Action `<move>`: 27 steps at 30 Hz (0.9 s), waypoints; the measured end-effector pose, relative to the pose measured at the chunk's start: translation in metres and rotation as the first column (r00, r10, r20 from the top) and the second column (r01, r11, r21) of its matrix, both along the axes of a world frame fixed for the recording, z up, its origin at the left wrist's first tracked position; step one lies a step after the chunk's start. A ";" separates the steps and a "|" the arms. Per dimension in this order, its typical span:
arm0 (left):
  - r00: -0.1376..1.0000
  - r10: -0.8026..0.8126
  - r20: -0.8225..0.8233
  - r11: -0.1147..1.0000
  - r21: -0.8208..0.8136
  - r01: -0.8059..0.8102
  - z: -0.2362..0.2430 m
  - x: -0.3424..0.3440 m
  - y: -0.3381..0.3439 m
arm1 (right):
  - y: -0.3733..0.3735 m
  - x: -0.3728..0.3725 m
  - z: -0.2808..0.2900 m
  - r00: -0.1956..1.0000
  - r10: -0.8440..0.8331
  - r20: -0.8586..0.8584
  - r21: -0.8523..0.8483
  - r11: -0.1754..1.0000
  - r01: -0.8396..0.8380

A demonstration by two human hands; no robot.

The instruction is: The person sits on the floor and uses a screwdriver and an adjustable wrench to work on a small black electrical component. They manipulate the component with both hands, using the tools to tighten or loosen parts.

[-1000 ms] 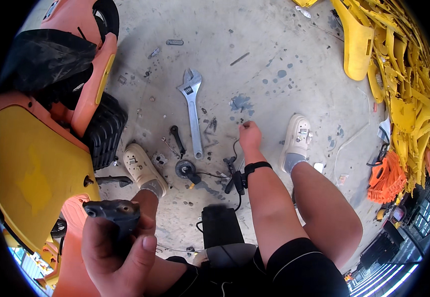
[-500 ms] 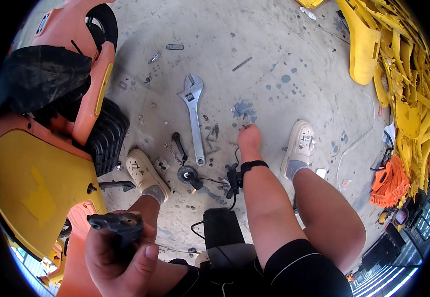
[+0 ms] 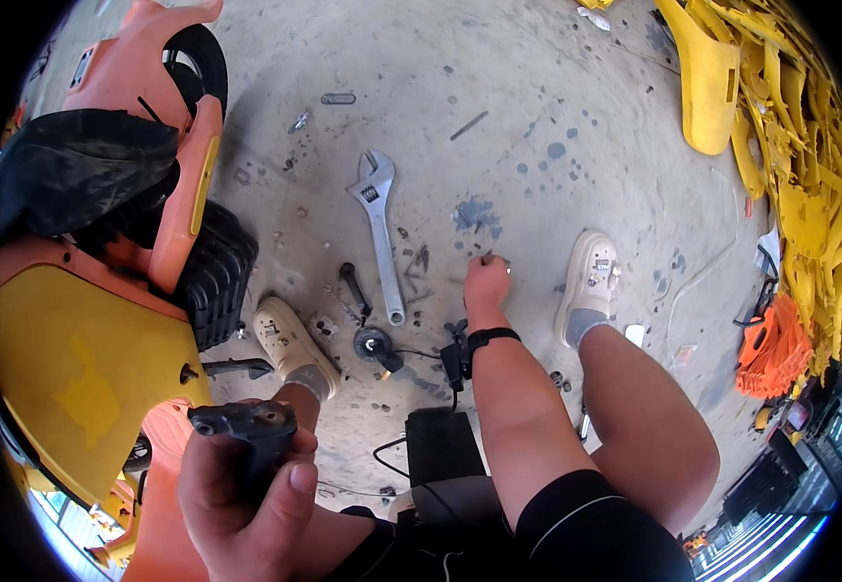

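My left hand [image 3: 246,504] is closed around a dark, black part [image 3: 256,441] with round holes at its upper end; the palm hides its lower part. Low over the floor, my right hand [image 3: 487,284] has its fingers curled together. A tiny shiny bit shows at its edge, too small to name. An adjustable wrench [image 3: 378,233] lies on the concrete left of that hand, jaws pointing away from me. Closer in are a black lever-like piece [image 3: 353,291] and a round black part [image 3: 372,342] with a cable.
An orange and yellow scooter [image 3: 81,359] stands along the left. Yellow plastic panels [image 3: 799,194] are heaped at the right, with an orange bundle [image 3: 775,349] beside them. A black box-like object [image 3: 438,451] sits between my legs. Small debris and a metal strip [image 3: 469,125] lie on the floor.
My right hand has moved slightly toward me and turned, and a shiny bit now shows at its edge. The left hand, still holding the black part, has shifted slightly right.
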State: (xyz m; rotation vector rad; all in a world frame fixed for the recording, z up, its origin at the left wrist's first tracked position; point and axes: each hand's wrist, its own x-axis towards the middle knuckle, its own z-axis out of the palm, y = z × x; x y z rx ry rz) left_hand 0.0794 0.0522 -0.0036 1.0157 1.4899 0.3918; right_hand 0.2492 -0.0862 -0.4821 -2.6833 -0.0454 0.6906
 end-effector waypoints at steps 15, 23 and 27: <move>0.988 -0.041 0.147 0.993 0.120 0.024 -0.007 -0.042 -0.059 | -0.023 -0.083 0.051 0.994 -0.089 -0.070 0.384 0.917 0.109; 0.949 0.084 0.303 0.996 -0.039 -0.076 0.003 -0.031 -0.062 | 0.036 -0.074 0.236 0.965 0.039 -0.258 0.803 0.565 0.192; 0.897 0.005 0.443 0.997 -0.073 0.031 0.008 -0.036 -0.061 | 0.038 -0.058 0.385 0.951 0.237 0.197 0.846 0.450 -0.287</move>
